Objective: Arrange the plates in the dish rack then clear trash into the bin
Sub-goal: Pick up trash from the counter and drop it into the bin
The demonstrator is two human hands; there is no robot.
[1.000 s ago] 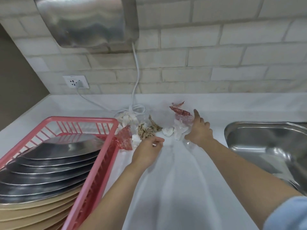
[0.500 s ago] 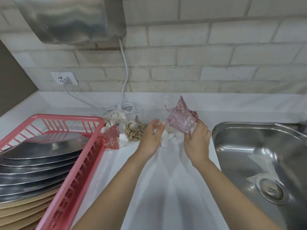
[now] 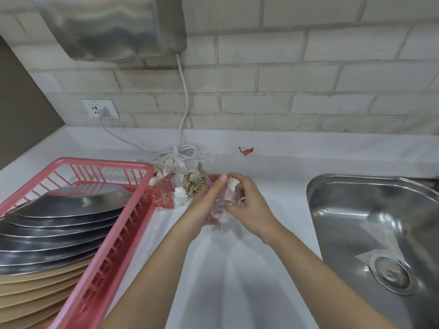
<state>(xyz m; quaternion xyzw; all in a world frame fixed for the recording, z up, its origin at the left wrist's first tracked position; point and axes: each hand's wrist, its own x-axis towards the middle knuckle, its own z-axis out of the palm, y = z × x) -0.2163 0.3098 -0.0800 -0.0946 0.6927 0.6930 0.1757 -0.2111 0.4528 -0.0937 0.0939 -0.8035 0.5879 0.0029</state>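
two hands meet over the white counter [image 3: 237,269]: your left hand [image 3: 204,207] and right hand [image 3: 247,205] both curl around a crumpled clear-and-red plastic wrapper [image 3: 219,211]. just left of them lie a brown paper wad [image 3: 193,185], white tissue [image 3: 180,194] and a red wrapper [image 3: 164,194], beside the pink plastic dish rack [image 3: 111,224] holding steel and tan plates [image 3: 54,231].

Two bare forearms reach in from the bottom edge, with no sleeve showing on either. The left hand [image 3: 204,205] and right hand [image 3: 249,205] wear no gloves, rings, watch or wristband.
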